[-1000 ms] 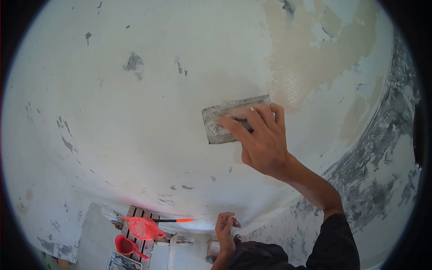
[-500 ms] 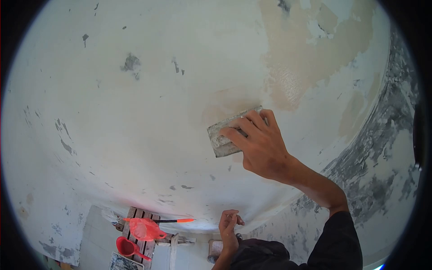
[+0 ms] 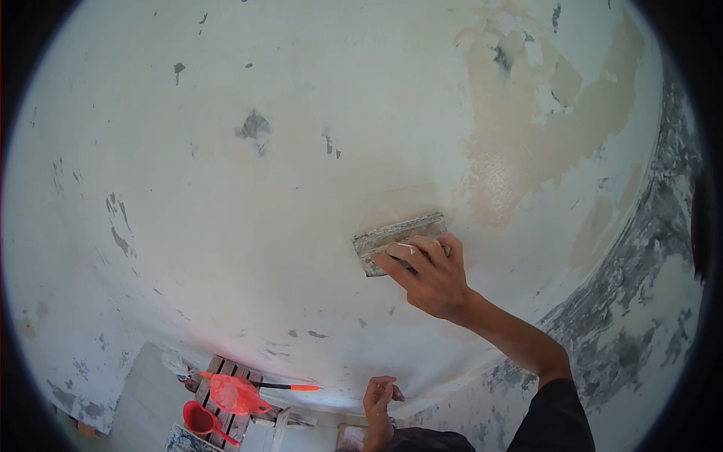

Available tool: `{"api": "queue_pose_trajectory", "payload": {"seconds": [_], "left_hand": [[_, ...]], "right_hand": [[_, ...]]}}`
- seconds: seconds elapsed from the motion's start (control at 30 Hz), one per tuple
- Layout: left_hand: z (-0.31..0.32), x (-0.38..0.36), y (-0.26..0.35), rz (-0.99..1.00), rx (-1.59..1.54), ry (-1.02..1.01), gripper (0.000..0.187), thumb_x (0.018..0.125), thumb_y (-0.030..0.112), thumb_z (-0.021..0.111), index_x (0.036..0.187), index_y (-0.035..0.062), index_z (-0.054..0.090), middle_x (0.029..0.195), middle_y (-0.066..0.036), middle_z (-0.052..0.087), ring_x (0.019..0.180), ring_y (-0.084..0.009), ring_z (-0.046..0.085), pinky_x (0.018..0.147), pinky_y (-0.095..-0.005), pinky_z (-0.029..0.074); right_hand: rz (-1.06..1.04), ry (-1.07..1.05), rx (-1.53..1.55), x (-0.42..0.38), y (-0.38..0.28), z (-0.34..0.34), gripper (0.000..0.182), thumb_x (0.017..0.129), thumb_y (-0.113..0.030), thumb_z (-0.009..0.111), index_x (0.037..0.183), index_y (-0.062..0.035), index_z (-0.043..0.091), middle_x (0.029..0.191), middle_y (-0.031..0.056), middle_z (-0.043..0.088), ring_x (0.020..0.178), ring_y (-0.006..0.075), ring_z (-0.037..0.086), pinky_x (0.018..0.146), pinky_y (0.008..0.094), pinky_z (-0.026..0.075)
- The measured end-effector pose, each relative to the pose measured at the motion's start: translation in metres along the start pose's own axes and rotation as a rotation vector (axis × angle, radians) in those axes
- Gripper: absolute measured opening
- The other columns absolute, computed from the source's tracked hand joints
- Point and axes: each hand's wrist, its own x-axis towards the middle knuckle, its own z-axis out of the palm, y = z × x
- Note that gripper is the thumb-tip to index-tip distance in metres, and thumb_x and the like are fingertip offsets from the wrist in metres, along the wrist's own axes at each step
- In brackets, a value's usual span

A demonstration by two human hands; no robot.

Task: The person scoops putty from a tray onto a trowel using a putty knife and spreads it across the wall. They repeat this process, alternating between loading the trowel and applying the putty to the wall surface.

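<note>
My right hand (image 3: 433, 279) is wrapped around the handle of a plastering trowel (image 3: 399, 232), whose long, plaster-smeared plate lies against the white wall (image 3: 226, 203). A slightly darker, smoothed patch of plaster (image 3: 399, 197) shows just above the plate. Low in the view, my left hand (image 3: 382, 395) hangs near the wall's foot with its fingers curled in. Nothing shows in it. Up and to the right of the trowel spreads a large beige patch (image 3: 520, 143) with a wet shine near its lower end.
At the lower left, a slatted wooden stand (image 3: 245, 426) bears a red plastic bag (image 3: 233, 393), a red dipper (image 3: 199, 418) and a tool with a black and orange handle (image 3: 305, 388). A grey, rough-patched wall (image 3: 602, 339) adjoins on the right.
The wall marks sit lower and farther right as the view shifts. The trowel and my right hand appear lower in the picture, the grip unchanged. My left hand stays curled near the bottom.
</note>
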Motion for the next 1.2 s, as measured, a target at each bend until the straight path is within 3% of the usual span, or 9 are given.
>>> {"api": "queue_pose_trajectory", "payload": {"seconds": [0.23,0.33,0.57,1.2], "left_hand": [[-0.007,0.005,-0.001,0.001,-0.031,0.055,0.015,0.098,0.013,0.058,0.104,-0.0006,0.061,0.073,-0.006,0.057,0.073,-0.0167,0.056,0.073,-0.0318,0.047],[-0.006,0.006,-0.001,0.007,-0.024,0.054,0.015,0.098,0.013,0.058,0.105,-0.0003,0.061,0.074,-0.006,0.057,0.073,-0.0167,0.055,0.073,-0.0317,0.047],[-0.005,0.003,0.0,0.002,-0.013,0.019,0.015,0.098,0.012,0.057,0.106,-0.0004,0.061,0.074,-0.006,0.057,0.074,-0.0162,0.055,0.074,-0.0306,0.045],[-0.01,-0.004,-0.003,0.019,-0.056,0.04,0.015,0.098,0.013,0.057,0.107,0.0002,0.061,0.074,-0.006,0.058,0.073,-0.0162,0.056,0.074,-0.0297,0.044]], "right_hand": [[-0.085,-0.131,0.134,-0.026,-0.009,0.001,0.032,0.08,-0.013,0.069,0.111,-0.0183,0.069,0.108,-0.0042,0.06,0.102,0.0142,0.052,0.078,0.0352,0.037],[-0.115,-0.034,0.104,-0.02,-0.015,-0.007,0.029,0.081,-0.014,0.069,0.11,-0.0183,0.068,0.108,-0.0039,0.06,0.102,0.0144,0.052,0.079,0.0353,0.037],[-0.081,-0.086,0.043,-0.004,-0.009,0.014,0.034,0.078,-0.008,0.069,0.108,-0.0217,0.073,0.103,-0.0079,0.063,0.097,0.0126,0.053,0.083,0.0362,0.033],[-0.146,-0.116,0.109,0.001,-0.032,0.017,0.04,0.075,-0.002,0.066,0.111,-0.0182,0.071,0.106,-0.0036,0.064,0.096,0.0171,0.055,0.082,0.0377,0.035]]}}
